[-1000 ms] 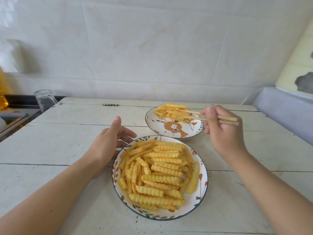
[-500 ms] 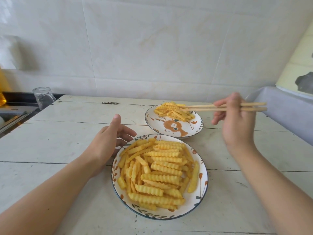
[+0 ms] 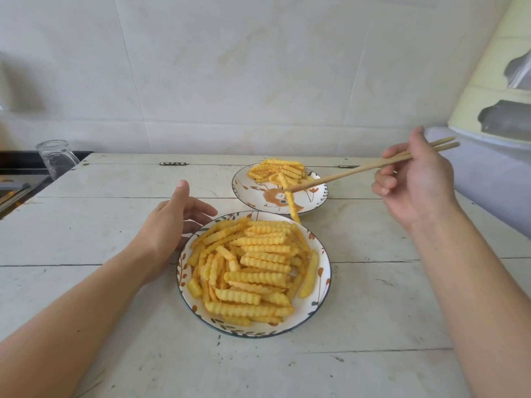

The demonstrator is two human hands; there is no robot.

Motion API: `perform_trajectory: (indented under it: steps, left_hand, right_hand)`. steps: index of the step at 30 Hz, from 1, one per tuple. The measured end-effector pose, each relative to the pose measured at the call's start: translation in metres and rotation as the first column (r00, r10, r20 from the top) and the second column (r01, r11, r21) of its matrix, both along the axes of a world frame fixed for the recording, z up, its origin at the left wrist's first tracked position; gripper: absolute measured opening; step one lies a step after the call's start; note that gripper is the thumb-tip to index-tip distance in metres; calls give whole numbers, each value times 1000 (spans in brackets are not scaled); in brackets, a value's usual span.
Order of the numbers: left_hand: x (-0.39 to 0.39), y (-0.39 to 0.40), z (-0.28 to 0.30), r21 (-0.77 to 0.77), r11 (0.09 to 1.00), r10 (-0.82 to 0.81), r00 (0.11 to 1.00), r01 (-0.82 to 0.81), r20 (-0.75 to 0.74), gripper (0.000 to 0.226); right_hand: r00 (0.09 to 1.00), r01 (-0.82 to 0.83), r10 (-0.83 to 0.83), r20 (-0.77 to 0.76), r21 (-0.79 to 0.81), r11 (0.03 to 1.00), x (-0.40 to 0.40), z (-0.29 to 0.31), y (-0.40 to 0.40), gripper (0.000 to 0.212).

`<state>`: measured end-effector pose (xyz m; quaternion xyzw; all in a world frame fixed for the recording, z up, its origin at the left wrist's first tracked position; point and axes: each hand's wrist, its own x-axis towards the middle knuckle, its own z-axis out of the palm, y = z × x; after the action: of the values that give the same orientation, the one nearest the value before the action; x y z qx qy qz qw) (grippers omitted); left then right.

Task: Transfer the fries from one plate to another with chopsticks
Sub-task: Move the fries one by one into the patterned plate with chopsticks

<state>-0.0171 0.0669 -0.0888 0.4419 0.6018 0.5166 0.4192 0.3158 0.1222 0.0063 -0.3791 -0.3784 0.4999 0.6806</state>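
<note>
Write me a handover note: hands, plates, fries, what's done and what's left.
Right hand grips wooden chopsticks, tips pinching one crinkle-cut fry hanging in the air between the plates.
Left hand, open, rests at the near floral plate, piled with fries.
Far deer-pattern plate holds a smaller heap.
Done: one fry lifted. Left: set it down, continue transferring.

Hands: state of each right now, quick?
Left hand: open, fingers relaxed against the rim of the near plate.
Right hand: holding the chopsticks, which pinch one fry.
</note>
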Motion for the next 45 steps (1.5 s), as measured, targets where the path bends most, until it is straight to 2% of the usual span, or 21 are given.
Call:
perform_trajectory:
  steps: [9,16,19,23,26,32,39,45]
  left_hand:
    - [1,-3,1,-6,1000,-14,1000,14,-20,79]
    - [5,-6,2,-5,1000,2,1000,-2,-14,79]
    - [5,-6,1,3,1000,4,1000,-4,-13,80]
    - [4,-4,-1,11,1000,3,1000,-3,-9,79]
    - [5,-4,0,29,1000,7,1000,-7,-24,79]
    - [5,-4,0,48,999,27,998,-25,-50,78]
    - [3,-1,-2,47,998,45,995,-41,-90,78]
    - [3,0,-3,63,997,44,997,-40,-66,78]
  right_hand:
    - [924,254,-235,302,-27,967,13,20,-74,61]
    - [874,217,-199,444,11,976,0,8,-103,62]
    - [853,236,-243,461,74,969,4,17,-105,61]
    - [870,294,-357,341,222,930,5,34,-82,55]
    - [857,260,-371,358,320,911,-5,29,-44,42]
    - [710,20,-315,630,428,903,-27,-8,16,34]
    - [711,14,-326,623,450,893,-34,-37,34,40]
    - [711,42,-339,616,444,895,-31,-43,40,43]
